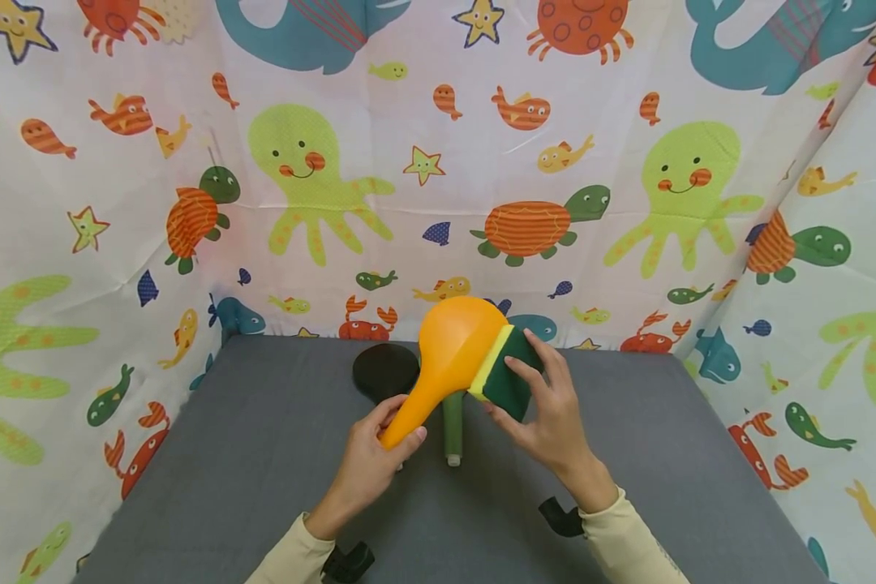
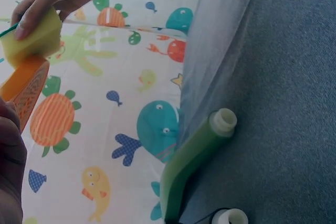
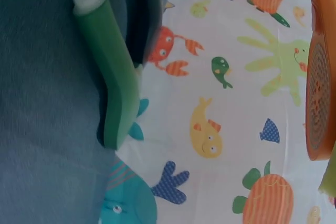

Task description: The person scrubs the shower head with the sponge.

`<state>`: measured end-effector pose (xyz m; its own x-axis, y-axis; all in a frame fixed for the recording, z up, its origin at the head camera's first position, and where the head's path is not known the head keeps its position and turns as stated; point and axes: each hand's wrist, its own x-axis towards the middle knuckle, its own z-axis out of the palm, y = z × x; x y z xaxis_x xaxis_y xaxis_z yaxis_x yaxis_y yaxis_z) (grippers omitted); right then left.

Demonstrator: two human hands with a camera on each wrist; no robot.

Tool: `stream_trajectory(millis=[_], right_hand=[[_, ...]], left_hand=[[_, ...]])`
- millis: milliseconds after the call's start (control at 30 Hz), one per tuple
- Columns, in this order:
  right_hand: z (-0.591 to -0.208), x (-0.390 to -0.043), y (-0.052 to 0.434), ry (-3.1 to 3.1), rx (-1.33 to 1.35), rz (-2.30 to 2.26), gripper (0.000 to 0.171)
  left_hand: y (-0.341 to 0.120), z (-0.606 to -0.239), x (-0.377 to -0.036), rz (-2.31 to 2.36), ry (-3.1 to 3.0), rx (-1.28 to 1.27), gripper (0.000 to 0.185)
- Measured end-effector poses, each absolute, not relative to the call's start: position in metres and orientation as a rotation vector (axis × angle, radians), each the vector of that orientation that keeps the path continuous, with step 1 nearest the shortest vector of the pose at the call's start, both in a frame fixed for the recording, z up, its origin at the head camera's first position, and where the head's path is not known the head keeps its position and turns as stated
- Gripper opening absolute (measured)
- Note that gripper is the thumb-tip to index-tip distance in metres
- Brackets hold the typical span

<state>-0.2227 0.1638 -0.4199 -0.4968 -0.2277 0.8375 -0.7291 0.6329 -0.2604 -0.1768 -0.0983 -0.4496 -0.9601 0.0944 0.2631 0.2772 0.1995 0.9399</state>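
Observation:
My left hand (image 1: 365,466) grips the handle of an orange shower head (image 1: 445,341), held up above the table with its smooth back showing in the head view. The perforated spray face of that shower head (image 3: 319,95) shows in the right wrist view. A yellow sponge with a dark green scouring side (image 1: 513,377) is held in my right hand (image 1: 558,422), fingers and thumb around it. Its yellow side meets the right rim of the shower head. The left wrist view shows the sponge (image 2: 37,40) right at the rim.
Behind the held shower head, a black shower head (image 1: 384,371) and a green shower head (image 1: 453,430) with a white threaded end lie on the grey table (image 1: 263,470). A curtain (image 1: 438,195) printed with sea animals stands around the back and sides.

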Motion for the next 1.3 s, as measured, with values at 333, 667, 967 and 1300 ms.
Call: stream_trajectory(millis=[333, 667, 967, 1300], right_hand=[[-0.423, -0.223, 0.156, -1.981, 0.645, 0.879, 0.065], [-0.419, -0.219, 0.146, -1.915, 0.598, 0.883, 0.062], [-0.423, -0.218, 0.144, -1.938, 0.645, 0.807, 0.061], [-0.427, -0.215, 0.137, -1.932, 0.752, 0.754, 0.057]], left_hand=[[-0.094, -0.446, -0.178, -1.932, -2.281, -0.344, 0.047], [-0.094, -0.441, -0.180, -2.132, -2.237, -0.413, 0.049], [-0.096, -0.444, -0.184, -2.400, -2.166, -0.598, 0.041], [-0.087, -0.443, -0.185, -2.439, -2.074, -0.531, 0.030]])
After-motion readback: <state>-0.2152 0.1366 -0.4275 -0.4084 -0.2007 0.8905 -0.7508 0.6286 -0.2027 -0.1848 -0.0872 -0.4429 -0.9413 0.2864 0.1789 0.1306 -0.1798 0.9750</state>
